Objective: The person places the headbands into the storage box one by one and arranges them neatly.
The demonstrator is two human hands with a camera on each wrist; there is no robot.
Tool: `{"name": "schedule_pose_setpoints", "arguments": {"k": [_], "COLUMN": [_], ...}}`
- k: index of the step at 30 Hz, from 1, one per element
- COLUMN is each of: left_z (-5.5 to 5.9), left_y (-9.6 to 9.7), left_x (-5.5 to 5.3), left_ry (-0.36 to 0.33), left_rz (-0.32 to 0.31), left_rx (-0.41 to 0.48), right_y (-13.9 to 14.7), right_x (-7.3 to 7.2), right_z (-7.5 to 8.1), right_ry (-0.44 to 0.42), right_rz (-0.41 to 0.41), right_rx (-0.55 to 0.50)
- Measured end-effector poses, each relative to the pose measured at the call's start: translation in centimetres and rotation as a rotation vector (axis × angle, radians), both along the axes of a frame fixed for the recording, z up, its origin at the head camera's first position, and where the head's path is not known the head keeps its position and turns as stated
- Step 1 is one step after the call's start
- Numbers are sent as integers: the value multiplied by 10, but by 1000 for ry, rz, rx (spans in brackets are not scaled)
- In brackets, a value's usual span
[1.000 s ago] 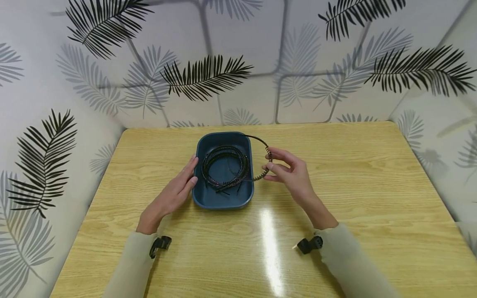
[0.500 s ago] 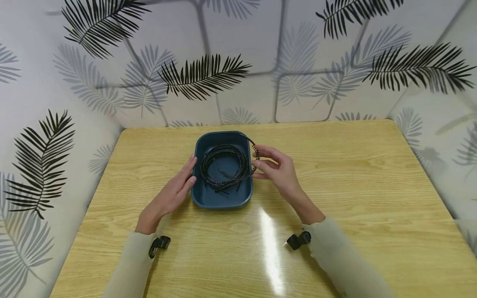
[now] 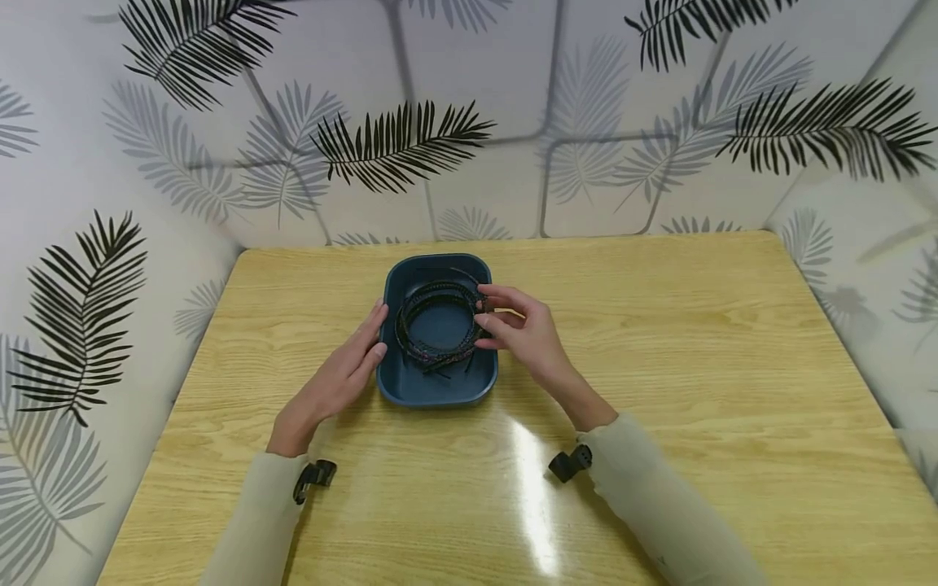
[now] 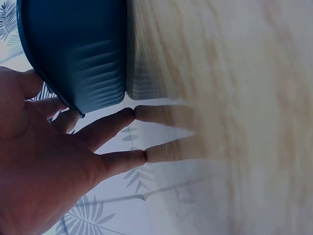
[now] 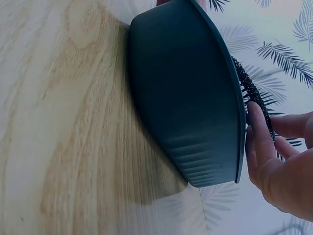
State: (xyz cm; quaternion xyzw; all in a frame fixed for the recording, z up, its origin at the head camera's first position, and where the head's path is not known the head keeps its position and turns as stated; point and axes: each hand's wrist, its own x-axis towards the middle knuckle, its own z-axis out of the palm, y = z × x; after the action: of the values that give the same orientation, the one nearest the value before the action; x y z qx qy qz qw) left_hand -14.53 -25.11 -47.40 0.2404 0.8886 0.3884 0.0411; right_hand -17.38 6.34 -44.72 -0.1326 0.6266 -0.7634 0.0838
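Observation:
A dark blue rectangular tub [image 3: 440,400] stands on the table and holds a bundle of black, thin, ring-shaped bands [image 3: 402,325] with a beaded or toothed texture. My left hand [image 3: 340,378] rests along the tub's left side, fingers straight; its fingertips touch the rim and the table in the left wrist view. My right hand [image 3: 529,332] is over the tub's right rim, its thumb and fingers pinching a black textured band [image 5: 254,93]. In the right wrist view that band rises above the rim; the bundle inside is hidden by the tub's wall.
The tub sits on a pale wood table [image 3: 696,350] toward the back. Behind it and at the sides hang white cloths [image 3: 601,81] with leaf prints. A camera is strapped at each wrist. Glare streaks the front of the table.
My right hand has moved left, bringing the band from outside the right rim in over the tub, onto the bundle. My left hand has stayed at the tub's left side.

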Motion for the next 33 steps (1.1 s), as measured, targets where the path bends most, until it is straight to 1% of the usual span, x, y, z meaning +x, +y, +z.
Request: {"name": "schedule_pose_setpoints", "arguments": {"k": [5, 12, 18, 26, 33], "left_z": [1, 0, -2, 0, -2], "left_y": [0, -2, -3, -2, -2], "left_x": [-1, -1, -1, -1, -1], "left_ry": [-3, -3, -1, 4, 8], "left_rz": [-3, 1, -7, -11, -9], "left_rx": [7, 15, 12, 7, 8], "right_y": [-5, -11, -14, -17, -18], "right_x": [-3, -4, -4, -1, 1], "right_z": [0, 0, 0, 0, -1], "right_ry": [-1, 42, 53, 84, 131], "right_rz": [-7, -11, -16, -23, -37], "right_rx": [22, 114, 170, 229, 282]}}
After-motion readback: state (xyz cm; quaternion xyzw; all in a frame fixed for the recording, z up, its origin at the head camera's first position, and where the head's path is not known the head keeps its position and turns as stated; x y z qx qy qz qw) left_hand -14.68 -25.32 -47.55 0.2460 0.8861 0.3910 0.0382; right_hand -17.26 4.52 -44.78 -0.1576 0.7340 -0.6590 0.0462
